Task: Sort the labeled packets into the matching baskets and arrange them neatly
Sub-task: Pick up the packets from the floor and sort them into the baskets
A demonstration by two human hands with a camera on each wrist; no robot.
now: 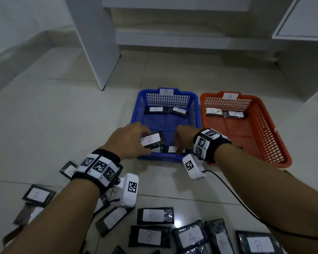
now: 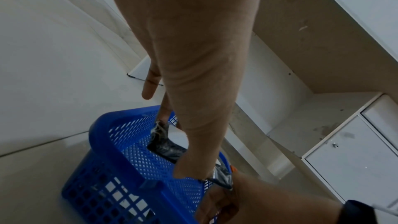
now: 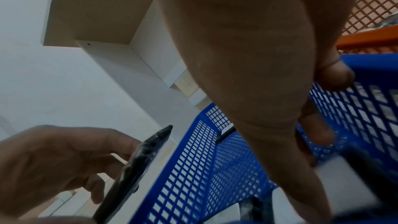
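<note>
Bare forearms, both wrapped in a black fabric wristband tiled with black-and-white square markers; a white boxy camera module juts beneath, thin black cable trailing.

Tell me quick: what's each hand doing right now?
Left hand: grips the packet labeled B above the blue basket.
Right hand: fingers on another packet inside it; grip unclear.

"A" tag on blue basket; "B" label on held packet.

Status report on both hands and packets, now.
Left hand grips B packet over blue basket. Right hand grips packet inside it. Orange basket unobstructed.
</note>
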